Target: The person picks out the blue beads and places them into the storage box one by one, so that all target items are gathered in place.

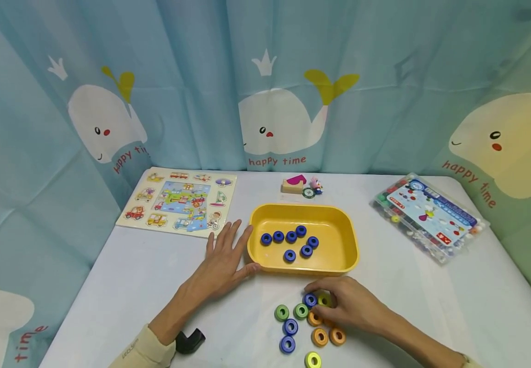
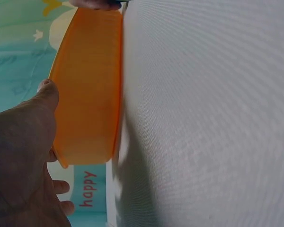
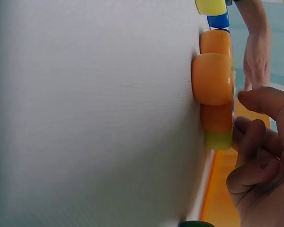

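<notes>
My left hand (image 1: 221, 263) rests against the left end of the yellow tray (image 1: 349, 240), fingers straight and spread, the thumb touching its near corner. In the left wrist view the thumb lies at the rim of the tray (image 2: 87, 90). Several blue rings (image 1: 291, 236) lie inside the tray. In front of it, my right hand (image 1: 355, 304) pinches a blue ring (image 1: 310, 299) between thumb and forefinger. Around that ring are green rings (image 1: 282, 313), orange rings (image 1: 319, 337) and a yellow-green ring (image 1: 324, 299). The right wrist view shows orange rings (image 3: 212, 78) beside the fingers, hiding most of the pinched ring.
Two more blue rings (image 1: 287, 344) and a yellow ring (image 1: 313, 360) lie nearer the front. A picture puzzle board (image 1: 180, 202) is at back left, a clear bead box (image 1: 431, 217) at back right. Small toys (image 1: 293, 185) stand behind the tray. A black object (image 1: 190, 341) lies by the left sleeve.
</notes>
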Motion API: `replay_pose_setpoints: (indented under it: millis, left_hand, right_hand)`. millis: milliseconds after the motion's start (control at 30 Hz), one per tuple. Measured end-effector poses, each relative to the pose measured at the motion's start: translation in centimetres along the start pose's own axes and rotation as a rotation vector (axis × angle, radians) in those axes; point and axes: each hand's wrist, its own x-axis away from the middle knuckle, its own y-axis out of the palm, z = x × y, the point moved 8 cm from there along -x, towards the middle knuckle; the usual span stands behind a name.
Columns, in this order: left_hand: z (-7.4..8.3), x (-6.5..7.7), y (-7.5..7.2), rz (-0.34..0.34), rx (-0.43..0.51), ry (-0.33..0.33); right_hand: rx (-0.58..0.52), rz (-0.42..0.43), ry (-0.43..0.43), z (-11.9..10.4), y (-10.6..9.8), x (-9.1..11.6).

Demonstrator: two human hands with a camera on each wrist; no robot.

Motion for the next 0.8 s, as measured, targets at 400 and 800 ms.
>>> replay_pose_setpoints:
  millis: [400,800]
  left_hand:
    - [0.1,0.0,-0.1,0.002,-0.007,0.002]
    - [0.1,0.0,-0.2,-0.002,0.004,0.002]
  right_hand:
    - [-0.027,-0.042,0.038,1.1,0.3,-0.6]
    - [0.003,-0.052,0.016,0.8,0.3,-1.0]
